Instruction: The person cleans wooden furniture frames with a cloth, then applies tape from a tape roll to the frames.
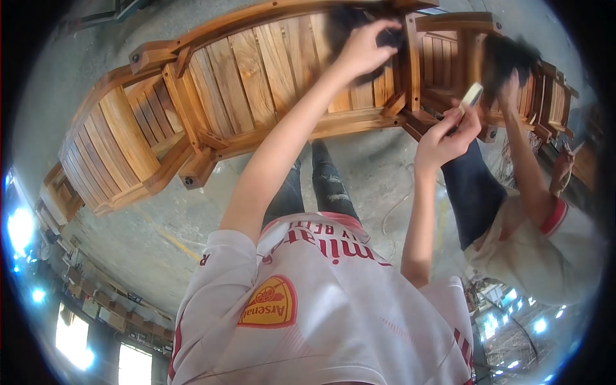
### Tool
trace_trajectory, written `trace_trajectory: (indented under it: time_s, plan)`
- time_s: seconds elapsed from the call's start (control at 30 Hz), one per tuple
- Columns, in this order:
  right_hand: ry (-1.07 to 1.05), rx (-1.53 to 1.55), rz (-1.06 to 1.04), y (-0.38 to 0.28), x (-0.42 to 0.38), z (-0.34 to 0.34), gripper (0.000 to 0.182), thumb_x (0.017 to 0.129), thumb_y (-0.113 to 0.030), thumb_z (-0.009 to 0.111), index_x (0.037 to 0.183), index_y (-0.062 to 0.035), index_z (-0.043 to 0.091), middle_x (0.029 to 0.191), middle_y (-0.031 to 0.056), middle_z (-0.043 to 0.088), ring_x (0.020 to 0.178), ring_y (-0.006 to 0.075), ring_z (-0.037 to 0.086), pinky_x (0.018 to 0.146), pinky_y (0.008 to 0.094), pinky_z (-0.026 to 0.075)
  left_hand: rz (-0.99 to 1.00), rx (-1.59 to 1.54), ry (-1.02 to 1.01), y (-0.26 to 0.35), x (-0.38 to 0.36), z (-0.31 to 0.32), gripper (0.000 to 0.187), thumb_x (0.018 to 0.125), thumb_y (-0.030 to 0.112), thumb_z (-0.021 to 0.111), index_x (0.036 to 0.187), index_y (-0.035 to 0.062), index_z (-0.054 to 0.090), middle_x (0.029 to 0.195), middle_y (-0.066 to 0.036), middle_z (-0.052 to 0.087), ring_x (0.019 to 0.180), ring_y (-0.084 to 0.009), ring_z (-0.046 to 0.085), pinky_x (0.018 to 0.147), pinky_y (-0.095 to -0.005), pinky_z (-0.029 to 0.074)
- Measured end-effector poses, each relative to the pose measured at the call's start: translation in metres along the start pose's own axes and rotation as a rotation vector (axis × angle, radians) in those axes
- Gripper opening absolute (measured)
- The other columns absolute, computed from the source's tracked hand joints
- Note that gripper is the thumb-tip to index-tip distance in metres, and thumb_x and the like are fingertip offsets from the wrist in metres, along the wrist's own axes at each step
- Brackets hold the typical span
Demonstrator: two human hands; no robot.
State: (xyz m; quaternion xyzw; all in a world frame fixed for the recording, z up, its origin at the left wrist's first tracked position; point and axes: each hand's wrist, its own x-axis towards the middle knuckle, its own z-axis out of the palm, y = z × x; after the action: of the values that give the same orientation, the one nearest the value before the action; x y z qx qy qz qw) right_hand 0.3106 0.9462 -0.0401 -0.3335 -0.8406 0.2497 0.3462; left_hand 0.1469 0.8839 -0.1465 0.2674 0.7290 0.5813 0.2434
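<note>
Slatted furniture (260, 80) arcs from nine to two o'clock; the left hand (372, 50), curled, grips a blurred black pad (343, 29) at one; the right hand (449, 138) pinches a pale roll (471, 94).

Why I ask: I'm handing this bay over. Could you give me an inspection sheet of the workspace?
Surface: concrete floor, stained, with a yellow line.
Job's things: slatted wooden furniture; black item over its slats, blurred; tape roll.
Clutter: boxes, far left.
Hands: left hand grips the black item; right hand holds the tape roll.
Cables: thin pale line on the floor, possibly a cord.
Surroundings: co-worker at right, one hand at another dark, blurred item; bright windows, lower left.
</note>
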Motion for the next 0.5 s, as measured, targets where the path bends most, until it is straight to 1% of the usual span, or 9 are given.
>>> trace_trajectory:
  time_s: [0.03,0.07,0.1,0.17,0.23,0.3,0.37,0.43,0.5]
  plan:
    - [-0.032,-0.092,-0.012,0.012,0.008,-0.003,0.015,0.096,0.001,0.048,0.11,0.0046,0.052,0.096,0.0151,0.063,0.077,0.0169,0.058,0.07,0.0279,0.048,-0.05,-0.094,-0.058,0.0,-0.005,0.008,0.048,0.076,0.016,0.071,0.123,0.0151,0.062,0.108,-0.017,0.068,0.104,-0.0299,0.064,0.093,-0.0368,0.048]
    - [-0.09,-0.098,0.032,0.021,0.01,-0.003,0.013,0.095,0.002,0.049,0.107,0.0044,0.053,0.095,0.0164,0.063,0.081,0.0227,0.062,0.072,0.0307,0.05,-0.075,-0.07,-0.085,0.001,-0.017,0.019,0.049,0.078,0.018,0.073,0.125,0.0149,0.061,0.111,-0.019,0.068,0.1,-0.0252,0.066,0.09,-0.0357,0.048]
    - [-0.146,-0.103,0.077,0.03,0.008,0.0,0.011,0.094,0.002,0.05,0.104,0.0042,0.054,0.094,0.0176,0.064,0.085,0.0284,0.065,0.073,0.0336,0.052,-0.204,-0.111,-0.136,0.016,-0.027,0.017,0.051,0.078,0.017,0.073,0.127,0.0147,0.061,0.102,-0.019,0.069,0.088,-0.0227,0.066,0.082,-0.0335,0.049]
    - [-0.14,-0.089,0.015,0.039,0.006,0.008,0.012,0.093,0.003,0.05,0.105,0.0034,0.053,0.093,0.019,0.064,0.085,0.0324,0.066,0.073,0.0361,0.051,-0.064,-0.152,-0.087,0.0,-0.046,0.034,0.052,0.077,0.016,0.073,0.128,0.015,0.061,0.083,-0.019,0.068,0.072,-0.0213,0.062,0.072,-0.0324,0.048]
    - [-0.14,-0.093,-0.002,0.038,0.008,0.008,0.013,0.093,0.003,0.05,0.106,0.003,0.053,0.094,0.0191,0.064,0.085,0.0334,0.066,0.073,0.0366,0.051,-0.191,-0.016,-0.333,0.022,-0.067,0.019,0.052,0.078,0.015,0.071,0.129,0.0149,0.061,0.077,-0.021,0.066,0.069,-0.0208,0.062,0.071,-0.0316,0.048]
    - [-0.142,-0.112,-0.006,0.036,0.01,0.004,0.014,0.092,0.004,0.05,0.106,0.0026,0.053,0.093,0.0189,0.064,0.085,0.0337,0.066,0.072,0.037,0.051,-0.176,0.143,-0.492,0.027,-0.076,-0.001,0.047,0.079,0.015,0.068,0.127,0.0141,0.062,0.094,-0.024,0.07,0.088,-0.0292,0.07,0.081,-0.038,0.052]
    - [-0.128,-0.094,-0.028,0.037,0.008,0.005,0.014,0.092,0.004,0.05,0.106,0.0025,0.053,0.093,0.0187,0.064,0.085,0.034,0.066,0.071,0.0375,0.051,-0.23,0.223,-0.603,0.021,-0.086,-0.03,0.046,0.079,0.021,0.067,0.124,0.0116,0.063,0.098,-0.021,0.07,0.092,-0.0332,0.068,0.083,-0.041,0.053]
    - [-0.135,-0.077,0.005,0.04,0.008,0.006,0.014,0.092,0.004,0.049,0.106,0.0022,0.053,0.093,0.0188,0.065,0.086,0.0344,0.066,0.071,0.0382,0.051,-0.28,0.502,-0.644,0.027,-0.101,-0.078,0.046,0.078,0.026,0.065,0.121,0.0094,0.065,0.104,-0.019,0.07,0.094,-0.0334,0.068,0.085,-0.0409,0.053]
    - [-0.139,-0.067,0.02,0.042,0.008,0.005,0.014,0.092,0.004,0.049,0.106,0.002,0.053,0.093,0.019,0.065,0.085,0.0347,0.066,0.071,0.0387,0.051,-0.507,0.657,-0.706,0.02,-0.122,-0.13,0.044,0.076,0.027,0.061,0.115,0.0095,0.069,0.103,-0.018,0.07,0.095,-0.0327,0.067,0.086,-0.0409,0.053]
